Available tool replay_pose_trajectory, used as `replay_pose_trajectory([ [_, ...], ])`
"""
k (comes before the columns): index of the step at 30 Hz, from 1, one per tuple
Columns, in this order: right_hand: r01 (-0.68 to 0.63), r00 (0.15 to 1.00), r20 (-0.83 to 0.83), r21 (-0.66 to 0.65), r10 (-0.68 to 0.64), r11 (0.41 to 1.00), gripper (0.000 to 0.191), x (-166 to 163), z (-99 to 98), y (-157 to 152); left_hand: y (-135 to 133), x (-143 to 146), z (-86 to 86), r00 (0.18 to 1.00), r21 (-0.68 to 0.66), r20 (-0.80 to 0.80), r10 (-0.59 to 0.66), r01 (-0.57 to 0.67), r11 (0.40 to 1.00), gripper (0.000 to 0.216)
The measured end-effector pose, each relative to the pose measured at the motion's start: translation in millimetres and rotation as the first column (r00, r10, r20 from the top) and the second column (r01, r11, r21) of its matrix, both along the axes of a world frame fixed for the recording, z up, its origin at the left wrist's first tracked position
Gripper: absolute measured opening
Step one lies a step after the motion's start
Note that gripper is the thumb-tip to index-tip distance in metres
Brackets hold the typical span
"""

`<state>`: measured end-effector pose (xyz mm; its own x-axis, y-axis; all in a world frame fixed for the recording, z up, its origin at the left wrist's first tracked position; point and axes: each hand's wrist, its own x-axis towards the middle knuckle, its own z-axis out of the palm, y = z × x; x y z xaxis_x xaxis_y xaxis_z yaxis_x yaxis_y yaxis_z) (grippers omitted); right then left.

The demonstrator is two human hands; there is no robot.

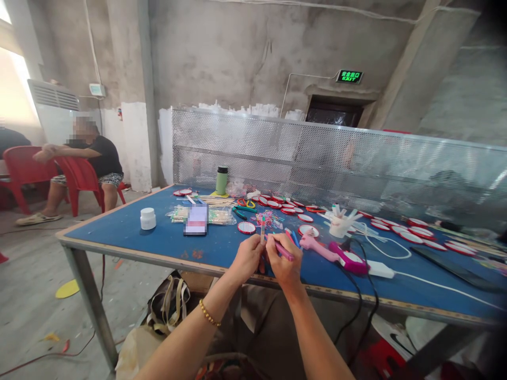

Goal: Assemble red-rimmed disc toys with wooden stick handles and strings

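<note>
My left hand (247, 257) is closed, pinching a thin wooden stick (262, 228) that stands upright with a coloured tip. My right hand (283, 258) is closed round a pink pen-like tool (284, 251), its point turned toward the stick. Both hands hover over the front edge of the blue table (166, 243). A gold bead bracelet (208, 313) circles my left wrist. Just right of my hands lies a pink glue gun (336, 255) with a black cable.
Many red-rimmed round discs (415, 231), stick bundles (216, 201), a white jar (148, 218), a green flask (222, 180) and a white cup of sticks (339, 224) cover the table. A perforated metal screen (317, 158) backs it. A person sits on a red chair (81, 177) at left.
</note>
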<state>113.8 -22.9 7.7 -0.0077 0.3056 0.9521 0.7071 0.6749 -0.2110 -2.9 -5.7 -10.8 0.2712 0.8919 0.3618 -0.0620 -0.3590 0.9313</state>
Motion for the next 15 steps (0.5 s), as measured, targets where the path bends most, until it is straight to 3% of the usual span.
replay_pose_trajectory([
  [15, -0.01, 1.0, -0.006, 0.019, 0.011, 1.0, 0.02, -0.4, 1.1, -1.1, -1.5, 0.3, 2.7, 1.0, -0.017, 0.008, -0.002, 0.002, 1.0, 0.04],
])
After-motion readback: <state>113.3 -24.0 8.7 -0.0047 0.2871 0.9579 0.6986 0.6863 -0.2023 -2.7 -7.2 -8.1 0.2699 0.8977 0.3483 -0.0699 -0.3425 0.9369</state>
